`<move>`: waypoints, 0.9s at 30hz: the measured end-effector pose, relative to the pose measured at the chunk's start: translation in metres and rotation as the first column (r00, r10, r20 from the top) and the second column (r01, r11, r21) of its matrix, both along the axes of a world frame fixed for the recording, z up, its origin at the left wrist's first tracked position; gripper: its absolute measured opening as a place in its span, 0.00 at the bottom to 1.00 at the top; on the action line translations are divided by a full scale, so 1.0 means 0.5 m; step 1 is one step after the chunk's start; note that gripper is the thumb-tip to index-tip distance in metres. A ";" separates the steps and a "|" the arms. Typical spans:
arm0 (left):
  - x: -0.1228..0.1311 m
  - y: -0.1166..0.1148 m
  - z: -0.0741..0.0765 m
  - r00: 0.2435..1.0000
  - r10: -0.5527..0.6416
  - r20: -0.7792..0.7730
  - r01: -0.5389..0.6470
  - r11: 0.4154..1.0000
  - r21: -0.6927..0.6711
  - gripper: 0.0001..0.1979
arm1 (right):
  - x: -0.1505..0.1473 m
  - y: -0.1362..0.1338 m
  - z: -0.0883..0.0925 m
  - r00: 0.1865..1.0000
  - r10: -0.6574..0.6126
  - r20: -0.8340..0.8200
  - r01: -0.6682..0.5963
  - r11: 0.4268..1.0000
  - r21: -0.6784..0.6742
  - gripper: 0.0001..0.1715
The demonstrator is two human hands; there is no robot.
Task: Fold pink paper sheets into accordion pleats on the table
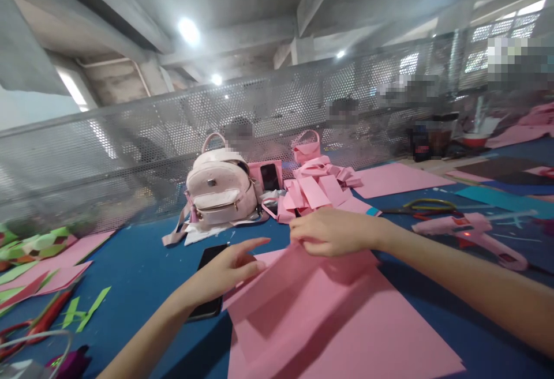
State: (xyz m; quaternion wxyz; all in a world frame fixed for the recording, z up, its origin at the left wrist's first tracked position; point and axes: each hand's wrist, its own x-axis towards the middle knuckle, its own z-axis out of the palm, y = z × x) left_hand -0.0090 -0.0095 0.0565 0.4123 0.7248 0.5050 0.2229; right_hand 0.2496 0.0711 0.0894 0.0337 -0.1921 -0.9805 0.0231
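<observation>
Pink paper (298,281) below the right hand (329,232), apparently within its pinch.

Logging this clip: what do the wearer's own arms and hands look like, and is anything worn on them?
The left hand and right hand are bare: no gloves, and no rings, watch or bracelet visible. The left forearm and right forearm are uncovered out to the picture's edge, with no sleeves in view. Fingernail detail is too soft to judge.
</observation>
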 end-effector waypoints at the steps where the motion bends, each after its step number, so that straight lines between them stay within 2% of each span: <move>1: 0.005 -0.006 0.000 1.000 0.005 -0.022 -0.005 1.000 -0.003 0.33 | -0.004 0.004 -0.007 1.000 -0.017 0.020 0.017 1.000 -0.017 0.12; 7: 0.023 -0.025 -0.010 0.987 0.022 -0.158 -0.015 0.999 0.045 0.34 | -0.010 0.033 -0.045 0.998 -0.047 0.047 0.049 0.998 -0.032 0.08; 9: 0.026 -0.021 -0.023 0.962 0.060 -0.267 -0.028 0.992 0.120 0.37 | -0.009 0.036 -0.049 0.998 -0.056 0.034 0.057 0.998 -0.024 0.07; 13: 0.033 -0.010 -0.050 0.843 0.194 -0.501 -0.004 0.935 0.356 0.40 | -0.011 0.035 -0.054 0.997 -0.073 -0.001 0.073 0.997 0.035 0.11; 15: 0.035 -0.008 -0.054 0.803 0.234 -0.549 0.024 0.907 0.421 0.41 | -0.015 0.034 -0.058 0.996 -0.080 -0.024 0.082 0.993 0.080 0.13; 17: 0.034 -0.009 -0.049 0.802 0.246 -0.545 0.027 0.895 0.445 0.40 | -0.019 0.032 -0.060 0.996 -0.083 -0.045 0.088 0.989 0.120 0.14; 19: 0.030 -0.013 -0.034 0.844 0.212 -0.492 0.010 0.912 0.410 0.38 | -0.021 0.029 -0.059 0.995 -0.079 -0.058 0.087 0.984 0.152 0.15; 22: 0.022 -0.021 -0.007 0.921 0.087 -0.379 0.007 0.971 0.239 0.39 | -0.022 0.019 -0.052 0.996 -0.062 -0.063 0.072 0.985 0.157 0.13; 25: 0.016 -0.027 0.012 0.949 -0.039 -0.312 0.065 0.995 0.075 0.44 | -0.022 0.010 -0.047 0.997 -0.029 -0.074 0.038 0.990 0.135 0.13; 27: 0.013 -0.027 0.015 0.956 -0.117 -0.268 0.126 0.992 0.014 0.48 | -0.021 0.007 -0.047 0.997 -0.001 -0.077 0.012 0.991 0.134 0.13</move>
